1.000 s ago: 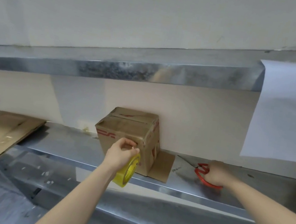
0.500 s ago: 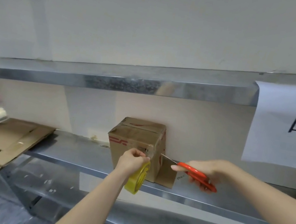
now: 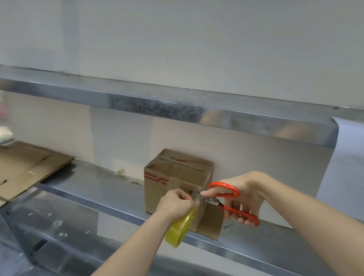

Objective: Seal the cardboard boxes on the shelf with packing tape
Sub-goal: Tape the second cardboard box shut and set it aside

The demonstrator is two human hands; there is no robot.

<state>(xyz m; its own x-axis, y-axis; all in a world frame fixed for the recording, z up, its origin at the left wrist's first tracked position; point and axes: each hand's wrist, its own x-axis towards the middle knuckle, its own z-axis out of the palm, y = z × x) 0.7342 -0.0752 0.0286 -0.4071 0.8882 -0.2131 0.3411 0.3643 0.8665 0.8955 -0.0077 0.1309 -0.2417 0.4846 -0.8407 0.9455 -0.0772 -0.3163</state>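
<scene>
The box (image 3: 173, 184) stands on the lower metal shelf (image 3: 97, 186), back near the wall, with tape already across its top seam. The left hand (image 3: 175, 204) is at the box's front right corner. Its grip is closed on the yellow tape roll (image 3: 179, 230), which hangs below the fingers and out past the shelf edge. The right hand (image 3: 243, 193) has its grip closed through the orange handles of the scissors (image 3: 241, 213). The handles are spread and the blades point at the short run of tape between roll and box. The strip itself is too thin and clear to make out.

Likely faults from this position:

- Nicked finger. The blade tips sit just beside the left fingertips, so a hasty closing stroke could catch skin.
- Chewed cut. If the strip is slack, the blades may fold the tape instead of shearing it.
- Dropped roll. Once the strip parts, nothing ties the roll to the box, so a loose grip lets it fall to the floor.
- Shifted box. Neither hand steadies the box, so a pull on the tape could drag it toward the shelf edge.
- Short tail. A cut too close to the corner leaves little tape to press down, and the seal may lift.
</scene>
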